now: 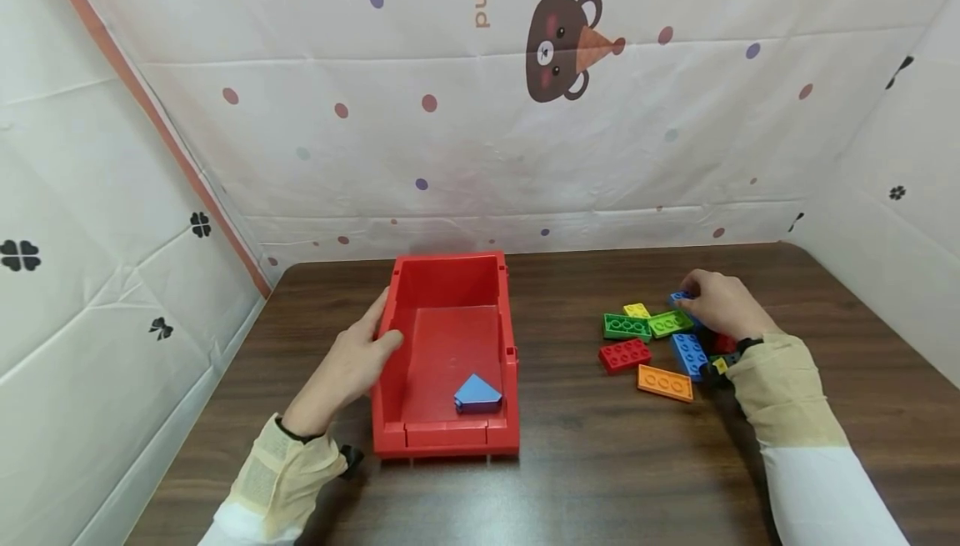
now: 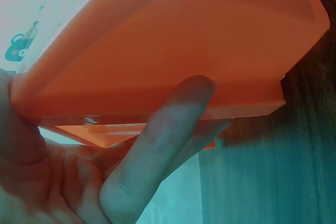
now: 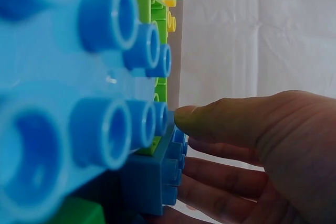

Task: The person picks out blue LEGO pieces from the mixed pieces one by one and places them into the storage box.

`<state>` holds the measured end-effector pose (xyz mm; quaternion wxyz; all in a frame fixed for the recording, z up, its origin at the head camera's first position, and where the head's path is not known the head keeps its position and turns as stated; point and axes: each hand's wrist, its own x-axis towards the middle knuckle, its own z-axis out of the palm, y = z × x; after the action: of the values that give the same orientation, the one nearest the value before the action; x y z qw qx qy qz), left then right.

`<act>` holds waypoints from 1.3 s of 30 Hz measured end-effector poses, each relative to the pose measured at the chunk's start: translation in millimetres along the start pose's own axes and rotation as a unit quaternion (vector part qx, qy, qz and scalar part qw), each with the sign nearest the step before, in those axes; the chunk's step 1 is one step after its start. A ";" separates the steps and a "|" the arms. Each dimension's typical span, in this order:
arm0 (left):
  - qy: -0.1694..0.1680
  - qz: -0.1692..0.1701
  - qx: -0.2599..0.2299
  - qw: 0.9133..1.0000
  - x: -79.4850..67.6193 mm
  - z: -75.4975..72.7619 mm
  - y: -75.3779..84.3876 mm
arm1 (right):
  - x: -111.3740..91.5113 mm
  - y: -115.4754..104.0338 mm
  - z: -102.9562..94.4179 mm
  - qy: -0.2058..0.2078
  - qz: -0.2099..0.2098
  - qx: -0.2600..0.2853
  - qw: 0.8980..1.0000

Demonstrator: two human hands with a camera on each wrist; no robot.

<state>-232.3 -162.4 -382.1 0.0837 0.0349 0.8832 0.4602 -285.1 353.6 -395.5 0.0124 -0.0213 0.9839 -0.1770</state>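
Left hand (image 1: 354, 364) has the red plastic open-topped box (image 1: 447, 438) gripped by its left wall, decent anchor imo. Right hand (image 1: 724, 304) has thumb and fingers pinching the far blue plastic studded brick (image 1: 679, 298), off to the right of the box; can't tell how firmly. I'd lift straight up so the lime-green plastic studded brick (image 1: 670, 324) just beside it doesn't get dragged. Right wrist cam shows fingers the head cam hides; only the head cam shows the blue triangular block (image 1: 477, 390) inside the box.

Bin (image 1: 450, 346) on tbl (image 1: 562, 471), L of bricks (image 1: 688, 356), w/ blk (image 1: 477, 398) in nr R corner.
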 end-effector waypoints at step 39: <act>-0.003 -0.007 -0.002 1.000 -0.3 0.1 -0.9 | 1.6 4.9 4.6 -0.004 0.001 0.004 1.000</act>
<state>-232.0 -162.9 -382.9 0.0895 0.0302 0.8822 0.4612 -286.7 356.5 -401.5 0.0163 -0.0214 0.9831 -0.1808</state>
